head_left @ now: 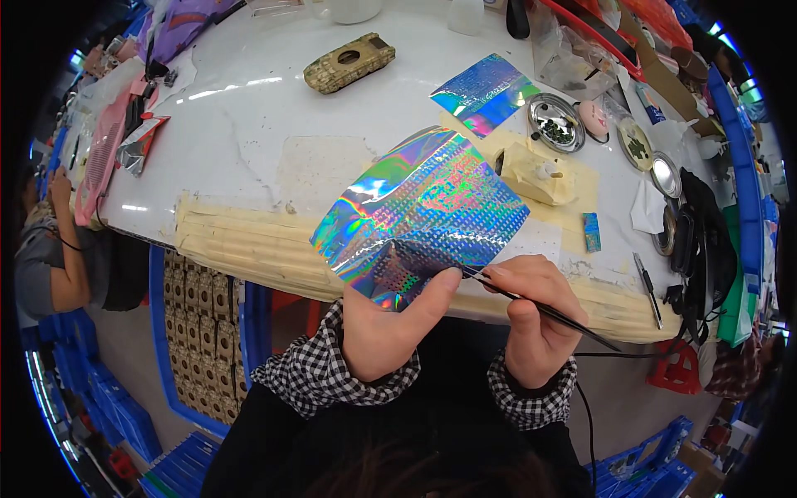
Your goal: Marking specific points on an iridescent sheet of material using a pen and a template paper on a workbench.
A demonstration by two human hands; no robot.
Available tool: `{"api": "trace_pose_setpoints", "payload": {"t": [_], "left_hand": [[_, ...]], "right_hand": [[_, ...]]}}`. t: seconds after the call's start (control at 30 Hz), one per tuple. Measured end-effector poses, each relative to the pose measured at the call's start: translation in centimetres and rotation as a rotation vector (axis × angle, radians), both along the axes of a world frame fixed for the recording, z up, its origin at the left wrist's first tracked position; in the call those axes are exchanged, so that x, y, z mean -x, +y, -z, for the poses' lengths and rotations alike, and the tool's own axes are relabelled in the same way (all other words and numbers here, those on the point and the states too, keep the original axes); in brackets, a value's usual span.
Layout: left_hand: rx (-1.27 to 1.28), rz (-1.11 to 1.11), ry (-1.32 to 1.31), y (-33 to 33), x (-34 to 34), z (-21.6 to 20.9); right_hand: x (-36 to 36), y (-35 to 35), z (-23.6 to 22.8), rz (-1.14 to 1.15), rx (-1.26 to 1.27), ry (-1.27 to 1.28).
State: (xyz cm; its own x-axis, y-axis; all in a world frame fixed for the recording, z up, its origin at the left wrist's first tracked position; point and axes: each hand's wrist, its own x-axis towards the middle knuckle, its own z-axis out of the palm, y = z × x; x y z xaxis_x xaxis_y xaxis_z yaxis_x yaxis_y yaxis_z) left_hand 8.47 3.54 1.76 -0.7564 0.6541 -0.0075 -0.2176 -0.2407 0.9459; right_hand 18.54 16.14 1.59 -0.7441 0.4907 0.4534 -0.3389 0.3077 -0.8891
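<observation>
Over the table's front edge, my left hand point(386, 336) grips a shiny rainbow holographic sheet point(448, 195) by its near edge. Rows of small marks cover the sheet, and its near part bends down. Black tweezers point(552, 314) are pinched in my right hand point(544, 324). Their tips reach the sheet's near right edge, close to my left thumb. Whether anything sits between the tips is too small to tell. Farther back on the table stands a camouflage-painted model tank hull point(374, 58) with a round hole in its top.
A second holographic sheet point(484, 87) lies behind. At right are a round metal dish point(556, 123) with small dark green parts, a tape-wrapped block point(531, 178) and a pen point(647, 286). Below left, a blue crate point(162, 332) holds several model hulls. Another person's arm point(70, 249) shows far left.
</observation>
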Motion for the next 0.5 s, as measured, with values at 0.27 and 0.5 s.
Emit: {"api": "trace_pose_setpoints", "payload": {"t": [0.27,0.5], "left_hand": [[-0.036,0.022,0.075,0.09,0.19,-0.18],[-0.061,0.0,0.093,0.22,0.02,-0.07]], "right_hand": [[0.05,-0.05,0.09,0.008,0.006,-0.009],[-0.03,-0.08,-0.01,0.017,0.008,-0.024]]}}
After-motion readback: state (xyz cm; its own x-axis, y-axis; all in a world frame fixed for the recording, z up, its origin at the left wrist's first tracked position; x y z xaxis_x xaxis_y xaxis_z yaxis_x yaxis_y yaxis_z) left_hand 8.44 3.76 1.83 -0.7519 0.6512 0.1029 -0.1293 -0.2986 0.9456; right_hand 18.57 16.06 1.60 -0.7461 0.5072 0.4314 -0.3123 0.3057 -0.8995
